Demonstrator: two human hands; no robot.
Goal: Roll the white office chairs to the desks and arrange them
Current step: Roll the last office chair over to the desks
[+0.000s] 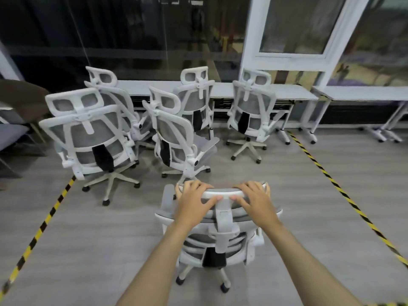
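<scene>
Right below me stands a white mesh office chair point(223, 237), its back towards me. My left hand point(194, 202) grips the left half of its headrest, fingers curled over the top edge. My right hand point(254, 199) grips the right half the same way. Ahead, several more white chairs stand in a loose group: one at the left point(88, 138), one in the middle point(174, 138), and one at the right point(251, 111) drawn up to the desk point(293, 91). A row of white desks runs along the window wall.
Yellow-and-black floor tape runs down the left point(44, 224) and the right point(344, 191) of the grey floor. A brown chair point(19, 100) stands at the far left. Another white desk point(364, 93) on castors stands at the far right, under the windows.
</scene>
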